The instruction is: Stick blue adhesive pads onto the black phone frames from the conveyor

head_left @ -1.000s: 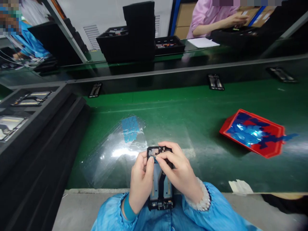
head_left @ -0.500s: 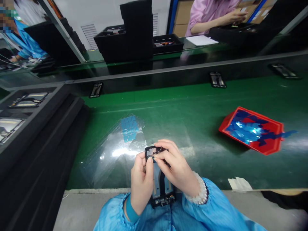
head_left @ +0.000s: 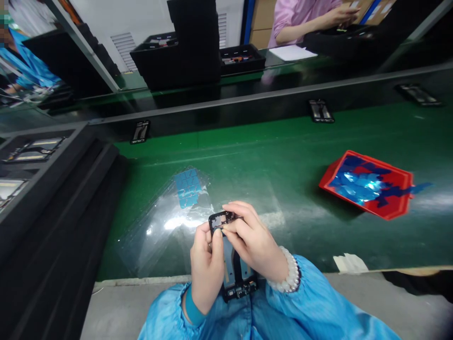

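Note:
A black phone frame with grey panels and a dark ribbon strip is held near my body, its top end tilted away. My left hand grips its upper left edge, with the thumb on the face just below the top section. My right hand is at the upper right; its thumb and index finger are pinched close to my left thumb. Whatever lies between those fingertips is too small to make out. Beyond my hands, a sheet with blue stickers lies on clear film.
A red bin with blue film pieces stands at right. Phone frames lie along the back ledge. Stacked black trays fill the left side. Tape marks the front edge. Across the bench, a person in pink works at a black tray.
The whole view has shifted slightly. Both hands stay on the phone frame in nearly the same pose, with the fingertips still close together at its top section.

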Motion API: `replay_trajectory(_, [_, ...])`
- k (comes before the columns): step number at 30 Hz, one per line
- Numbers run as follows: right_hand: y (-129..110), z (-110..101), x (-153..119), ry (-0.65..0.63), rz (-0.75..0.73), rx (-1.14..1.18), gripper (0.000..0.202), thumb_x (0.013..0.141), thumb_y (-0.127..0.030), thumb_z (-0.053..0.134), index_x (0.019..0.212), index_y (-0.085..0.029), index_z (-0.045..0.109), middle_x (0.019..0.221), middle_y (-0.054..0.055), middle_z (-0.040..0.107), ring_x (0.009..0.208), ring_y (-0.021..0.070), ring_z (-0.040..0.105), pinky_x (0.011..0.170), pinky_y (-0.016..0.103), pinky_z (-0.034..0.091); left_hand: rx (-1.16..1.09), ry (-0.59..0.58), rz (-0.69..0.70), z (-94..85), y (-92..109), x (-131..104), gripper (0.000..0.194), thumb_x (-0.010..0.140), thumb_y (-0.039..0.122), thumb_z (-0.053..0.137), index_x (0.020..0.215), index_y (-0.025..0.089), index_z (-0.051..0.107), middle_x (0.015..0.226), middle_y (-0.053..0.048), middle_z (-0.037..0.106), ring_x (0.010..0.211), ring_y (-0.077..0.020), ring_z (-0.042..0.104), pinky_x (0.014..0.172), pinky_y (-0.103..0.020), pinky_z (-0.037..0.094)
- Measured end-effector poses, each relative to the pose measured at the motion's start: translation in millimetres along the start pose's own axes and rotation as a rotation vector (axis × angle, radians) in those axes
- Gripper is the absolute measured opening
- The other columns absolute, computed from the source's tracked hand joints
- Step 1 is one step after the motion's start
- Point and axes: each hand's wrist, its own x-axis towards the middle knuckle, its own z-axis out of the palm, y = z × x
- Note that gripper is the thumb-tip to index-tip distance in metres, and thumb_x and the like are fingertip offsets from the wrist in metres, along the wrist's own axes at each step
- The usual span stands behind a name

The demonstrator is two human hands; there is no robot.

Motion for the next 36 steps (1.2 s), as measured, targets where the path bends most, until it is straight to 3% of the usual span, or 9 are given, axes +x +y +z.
replay_trajectory(4, [-1.3,2.8,-2.9,0.030,0.066,0.001,0.010,0.085,-0.011,0.047,0.084,-0.019,0.053,0.122,0.011,0.047,0.119,0.0242,0.041,0.095,0.045,0.044,-0.004,0.014,0.020,1.5,-2.5,-0.5,0.014,0.090,0.027,0.044,0.101,0.021,0.051,0.095,-0.003,0.070,0.086,-0.0127,0.066,0.074,-0.022,0.049])
replay_trajectory(11, [-18.6,14.5,-6.5,0.233,0.259,-0.102,0.008,0.083,-0.014,0.052,0.079,-0.019,0.056,0.126,0.011,0.043,0.120,0.0262,0.039,0.096,0.048,0.040,-0.009,0.045,0.057,4.5,-4.6,-1.8,0.016,0.090,0.026,0.046,0.104,0.021,0.051,0.099,-0.005,0.070,0.090,-0.0137,0.067,0.077,-0.023,0.050])
replay_trajectory(13, [-18.8,15.6,-6.7,0.279,0.291,-0.107,0.006,0.083,-0.015,0.053,0.087,-0.020,0.055,0.129,0.012,0.041,0.121,0.0265,0.039,0.097,0.049,0.039,-0.009,0.054,0.063,5.2,-5.1,-3.0,0.016,0.090,0.027,0.046,0.104,0.021,0.051,0.097,-0.004,0.071,0.090,-0.0130,0.067,0.076,-0.022,0.050])
replay_trajectory(16, [-13.0,12.6,-4.9,0.366,0.376,-0.080,0.051,0.076,-0.026,0.064,0.121,-0.019,0.043,0.136,0.016,0.034,0.126,0.0299,0.035,0.097,0.050,0.039,0.011,0.064,0.068,5.2,-4.7,-4.7,0.014,0.091,0.026,0.045,0.102,0.021,0.051,0.094,-0.003,0.071,0.087,-0.0117,0.067,0.074,-0.020,0.050])
replay_trajectory(19, [-7.5,6.9,-0.4,0.216,0.498,0.169,0.079,0.073,-0.030,0.067,0.137,-0.020,0.023,0.137,0.015,0.037,0.119,0.0271,0.046,0.094,0.044,0.045,0.053,0.048,0.088,3.4,-2.8,-4.9,0.016,0.092,0.026,0.042,0.104,0.021,0.050,0.094,-0.003,0.071,0.086,-0.0125,0.068,0.073,-0.020,0.051])
replay_trajectory(22, [-7.5,5.0,4.5,0.064,0.659,0.483,0.052,0.075,-0.029,0.063,0.121,-0.021,0.040,0.110,0.008,0.060,0.090,0.0192,0.062,0.080,0.034,0.052,0.202,0.015,0.147,-0.1,-3.0,-1.9,0.021,0.092,0.026,0.039,0.109,0.020,0.051,0.095,-0.005,0.072,0.084,-0.0150,0.069,0.071,-0.023,0.052])
replay_trajectory(25, [-11.0,8.2,6.5,0.108,0.745,0.555,0.026,0.076,-0.029,0.059,0.098,-0.021,0.047,0.086,0.001,0.062,0.076,0.0157,0.062,0.072,0.030,0.052,0.475,0.083,0.239,-3.9,-8.3,3.6,0.029,0.092,0.027,0.037,0.113,0.016,0.053,0.094,-0.010,0.072,0.078,-0.0201,0.070,0.062,-0.026,0.052])
replay_trajectory(30, [-14.6,12.1,4.4,0.168,0.755,0.543,0.025,0.077,-0.026,0.054,0.100,-0.021,0.045,0.087,0.001,0.057,0.077,0.0147,0.058,0.071,0.029,0.050,0.659,0.139,0.375,-5.4,-16.2,8.6,0.035,0.093,0.027,0.034,0.116,0.011,0.055,0.100,-0.015,0.071,0.081,-0.0232,0.071,0.062,-0.028,0.053])
replay_trajectory(36, [-12.6,11.4,5.9,0.130,0.812,0.697,0.025,0.073,-0.026,0.060,0.091,-0.021,0.043,0.075,-0.004,0.053,0.069,0.0122,0.054,0.065,0.026,0.047,0.599,0.068,0.353,-5.9,-10.4,6.8,0.034,0.091,0.022,0.038,0.120,0.013,0.053,0.105,-0.012,0.070,0.088,-0.0215,0.069,0.069,-0.026,0.053])
